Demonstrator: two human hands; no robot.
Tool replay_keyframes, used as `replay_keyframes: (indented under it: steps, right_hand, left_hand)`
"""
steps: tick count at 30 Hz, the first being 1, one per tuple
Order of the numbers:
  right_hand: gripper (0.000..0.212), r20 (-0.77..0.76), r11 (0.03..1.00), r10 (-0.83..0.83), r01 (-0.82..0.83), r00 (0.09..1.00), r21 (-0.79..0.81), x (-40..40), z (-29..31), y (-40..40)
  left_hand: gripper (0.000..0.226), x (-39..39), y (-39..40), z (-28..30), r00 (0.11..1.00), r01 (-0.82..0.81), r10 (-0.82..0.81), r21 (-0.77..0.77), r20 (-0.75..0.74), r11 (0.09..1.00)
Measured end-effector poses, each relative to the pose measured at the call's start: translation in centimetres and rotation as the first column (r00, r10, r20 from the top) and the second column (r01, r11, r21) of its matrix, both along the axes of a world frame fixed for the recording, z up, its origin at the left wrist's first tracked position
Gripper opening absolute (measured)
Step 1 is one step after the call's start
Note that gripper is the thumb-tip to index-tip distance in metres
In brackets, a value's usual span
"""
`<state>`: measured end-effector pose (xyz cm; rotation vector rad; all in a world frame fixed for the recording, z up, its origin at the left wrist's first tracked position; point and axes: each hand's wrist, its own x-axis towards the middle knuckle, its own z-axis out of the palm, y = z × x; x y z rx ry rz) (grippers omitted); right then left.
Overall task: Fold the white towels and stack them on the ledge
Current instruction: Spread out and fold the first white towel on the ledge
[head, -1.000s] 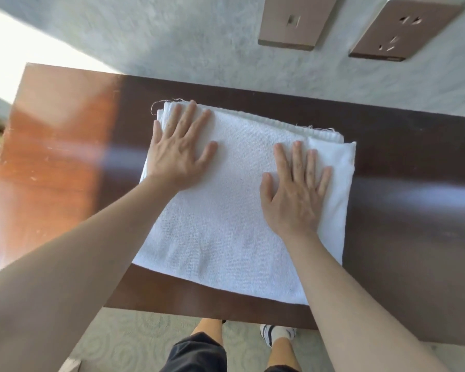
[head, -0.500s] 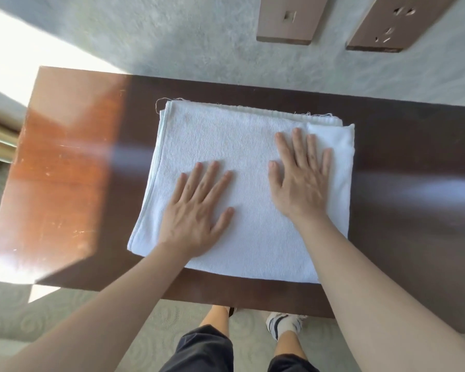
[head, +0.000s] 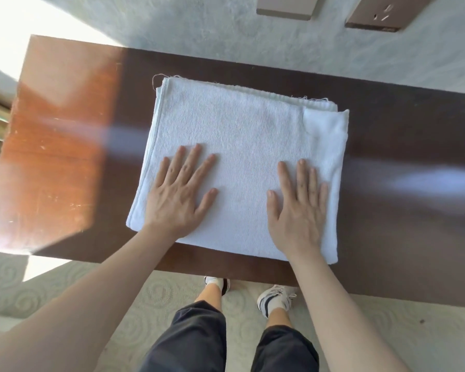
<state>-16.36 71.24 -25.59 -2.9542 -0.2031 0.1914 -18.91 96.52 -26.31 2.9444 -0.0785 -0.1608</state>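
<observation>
Both palms press flat on the folded white towel, fingers straight and spread, gripping nothing.

Left hand lies on the towel's near-left part, right hand on its near-right part, the two apart with bare cloth between them. Under them the towel lies on the dark wooden ledge; beyond the fingertips its far hem shows loose threads, and past the right hand's little finger a lower layer sticks out at the towel's far corner.
</observation>
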Motion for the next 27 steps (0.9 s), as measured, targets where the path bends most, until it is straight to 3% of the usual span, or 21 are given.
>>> replay_keyframes:
  steps: [5, 8, 11, 19, 24, 27]
  right_hand:
    - [0.061, -0.017, 0.992, -0.120, 0.120, 0.993, 0.026, 0.8, 1.2, 0.9]
    - [0.062, 0.021, 0.998, -0.038, 0.037, 0.999, 0.041, 3.5, 1.3, 3.1]
    - [0.061, 0.022, 1.000, 0.013, -0.013, 1.000, 0.016, 7.4, 0.8, 3.0]
    - [0.063, -0.034, 0.935, -0.354, 0.352, 0.935, -0.051, 9.9, 1.0, -0.7]
    - [0.062, 0.009, 0.999, -0.046, 0.046, 0.999, 0.003, 8.2, 0.5, 5.1]
    - [0.061, -0.023, 0.995, -0.096, 0.095, 0.995, -0.026, 7.8, 0.1, 3.6]
  left_hand:
    - [0.067, 0.6, -0.6, 0.7, 0.999, -0.049, 0.049, -0.056, 0.004, 0.997]
    - [0.066, 4.0, -2.8, 0.8, 0.998, 0.026, -0.020, -0.121, 0.057, 0.992]
    - [0.065, 8.7, -4.1, 0.7, 0.995, 0.098, -0.096, -0.074, 0.032, 0.992]
    - [0.071, 11.1, 0.6, -0.1, 0.996, -0.093, 0.093, -0.026, -0.010, 0.995]
    - [0.068, 9.6, -3.2, 0.2, 0.996, 0.085, -0.086, -0.050, -0.013, 0.995]
    - [0.065, 8.0, -1.4, 0.1, 0.996, 0.088, -0.089, -0.022, -0.020, 0.996]
